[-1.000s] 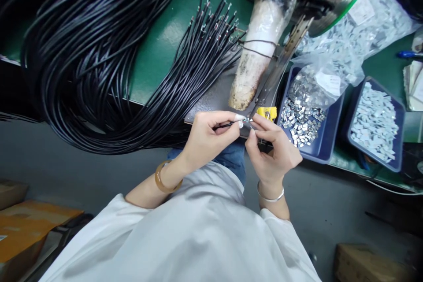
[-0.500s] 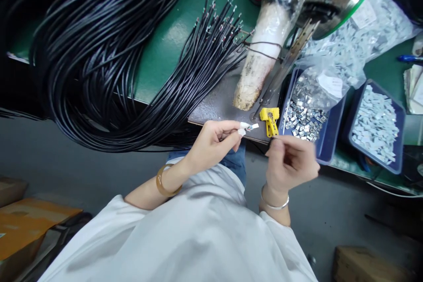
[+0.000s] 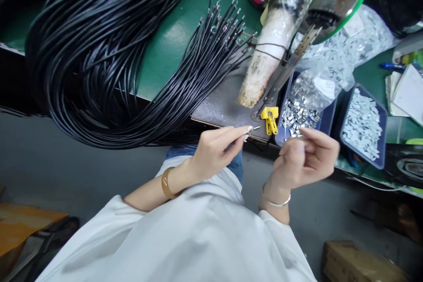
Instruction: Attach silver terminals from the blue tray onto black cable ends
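Between thumb and fingers, my left hand (image 3: 220,147) pinches the end of a black cable, with a small thin connector piece (image 3: 256,128) sticking out past the fingertips. The rest of this cable is hidden by the hand. My right hand (image 3: 306,158) is held away from it, in front of the blue tray (image 3: 325,123) of small metal shells (image 3: 299,119). Its fingers are curled and blurred, and whether anything is in them I cannot make out. On the board edge between the hands lies a yellow thread snipper or clip (image 3: 270,119).
A thick bundle of black cables (image 3: 158,110) with stripped ends covers the left side. A plastic-wrapped post (image 3: 264,61) and a metal bar (image 3: 291,66) lean over the board. A second tray (image 3: 380,136) holds pale small pieces, with a plastic bag (image 3: 357,44) behind.
My right hand has left the cable end and moved right towards the metal-shell tray. My left hand keeps its pinch and has turned the connector edge-on. The camera view has shifted slightly.
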A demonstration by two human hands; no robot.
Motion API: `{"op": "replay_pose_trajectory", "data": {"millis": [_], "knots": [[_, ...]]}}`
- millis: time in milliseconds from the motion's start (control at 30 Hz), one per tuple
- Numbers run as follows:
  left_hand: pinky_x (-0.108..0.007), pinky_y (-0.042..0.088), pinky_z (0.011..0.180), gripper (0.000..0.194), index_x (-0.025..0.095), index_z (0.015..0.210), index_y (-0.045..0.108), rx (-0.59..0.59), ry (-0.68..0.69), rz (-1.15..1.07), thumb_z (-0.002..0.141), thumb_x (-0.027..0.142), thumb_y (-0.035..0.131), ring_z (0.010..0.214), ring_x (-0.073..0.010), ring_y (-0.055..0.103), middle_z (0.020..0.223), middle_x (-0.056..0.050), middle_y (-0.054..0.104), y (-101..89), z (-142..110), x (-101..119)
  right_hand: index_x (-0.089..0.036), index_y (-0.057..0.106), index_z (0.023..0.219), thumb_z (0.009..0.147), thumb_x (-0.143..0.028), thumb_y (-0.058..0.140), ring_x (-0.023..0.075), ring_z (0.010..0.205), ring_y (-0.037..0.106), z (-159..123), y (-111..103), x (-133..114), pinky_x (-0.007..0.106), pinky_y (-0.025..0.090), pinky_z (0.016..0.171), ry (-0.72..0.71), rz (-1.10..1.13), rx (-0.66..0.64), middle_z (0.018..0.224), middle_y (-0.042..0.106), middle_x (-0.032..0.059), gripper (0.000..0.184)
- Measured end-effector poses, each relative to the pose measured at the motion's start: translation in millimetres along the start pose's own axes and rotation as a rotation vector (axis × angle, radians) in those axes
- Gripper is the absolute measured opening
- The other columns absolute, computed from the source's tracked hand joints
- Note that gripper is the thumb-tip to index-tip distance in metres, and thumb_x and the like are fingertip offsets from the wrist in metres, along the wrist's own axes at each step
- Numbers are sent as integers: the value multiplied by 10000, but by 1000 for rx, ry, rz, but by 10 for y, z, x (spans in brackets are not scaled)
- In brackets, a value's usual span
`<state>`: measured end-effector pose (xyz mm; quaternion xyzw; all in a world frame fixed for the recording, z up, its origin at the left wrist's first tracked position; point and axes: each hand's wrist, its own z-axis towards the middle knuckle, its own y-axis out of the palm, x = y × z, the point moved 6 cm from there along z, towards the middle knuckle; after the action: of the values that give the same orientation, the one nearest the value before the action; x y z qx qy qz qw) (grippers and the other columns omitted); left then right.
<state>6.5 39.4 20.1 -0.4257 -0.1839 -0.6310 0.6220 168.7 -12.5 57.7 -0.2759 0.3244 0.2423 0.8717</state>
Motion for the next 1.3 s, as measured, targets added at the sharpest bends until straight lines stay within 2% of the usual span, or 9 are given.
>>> {"op": "replay_pose_trajectory", "data": {"millis": [67, 167, 233, 300, 367, 467, 600, 1000, 1300], "knots": [[-165, 463, 604, 203, 100, 1074, 733, 43, 52, 61, 918, 77, 604, 604, -75, 592, 703, -25, 681, -32, 24, 20, -246, 594, 1161, 951, -215, 584, 77, 428, 545, -15, -17, 16, 199, 398, 387, -7, 106, 19, 686, 647, -68, 212], [-176, 427, 560, 181, 134, 998, 764, 75, 24, 55, 900, 92, 618, 555, -72, 534, 647, -3, 634, -52, 83, 8, -253, 599, 1126, 933, -134, 599, 124, 610, 713, -76, 51, 26, 237, 574, 518, -58, 50, -63, 874, 753, -23, 227], [-185, 422, 539, 146, 140, 934, 774, 54, -125, -58, 885, 127, 638, 540, -77, 523, 628, -3, 631, -24, 121, -66, -237, 637, 1012, 893, -113, 655, 168, 801, 766, -124, 128, 11, 303, 649, 711, -139, -56, -147, 948, 768, 6, 173], [-192, 454, 557, 120, 136, 889, 771, 19, -338, -235, 874, 169, 656, 586, -94, 579, 685, -26, 680, 38, 133, -174, -232, 646, 965, 869, -104, 683, 179, 907, 764, -164, 204, 6, 327, 651, 809, -201, -126, -219, 1002, 770, 28, 165], [-195, 471, 565, 115, 132, 860, 765, -1, -525, -387, 860, 198, 671, 627, -109, 616, 719, -36, 704, 104, 125, -266, -234, 638, 974, 867, -96, 678, 174, 947, 755, -183, 251, 23, 321, 652, 817, -214, -127, -245, 1051, 764, 41, 179], [-188, 435, 520, 94, 136, 808, 764, -16, -654, -477, 814, 216, 714, 582, -100, 577, 630, -8, 653, 158, 142, -338, -236, 623, 985, 864, -87, 671, 169, 951, 753, -185, 280, 67, 327, 659, 814, -188, -62, -222, 1072, 755, 41, 198], [-190, 404, 491, 100, 143, 750, 754, -6, -679, -516, 757, 240, 776, 563, -94, 543, 610, -5, 638, 163, 195, -371, -227, 626, 967, 848, -67, 680, 170, 925, 754, -176, 290, 115, 337, 664, 806, -157, 3, -179, 1057, 753, 41, 206], [-194, 329, 480, 74, 134, 760, 765, 26, -684, -483, 752, 201, 734, 512, -60, 417, 555, 22, 539, 131, 273, -337, -231, 643, 929, 817, -80, 723, 188, 935, 747, -74, 291, 61, 352, 662, 779, -208, -59, -182, 1042, 758, 31, 204], [-202, 255, 471, 86, 125, 759, 732, -70, -732, -511, 771, 209, 718, 504, -55, 337, 544, 44, 457, 152, 212, -345, -234, 607, 914, 838, -90, 684, 170, 919, 756, -153, 323, 63, 321, 658, 781, -174, -10, -240, 1062, 758, 33, 180]]}}
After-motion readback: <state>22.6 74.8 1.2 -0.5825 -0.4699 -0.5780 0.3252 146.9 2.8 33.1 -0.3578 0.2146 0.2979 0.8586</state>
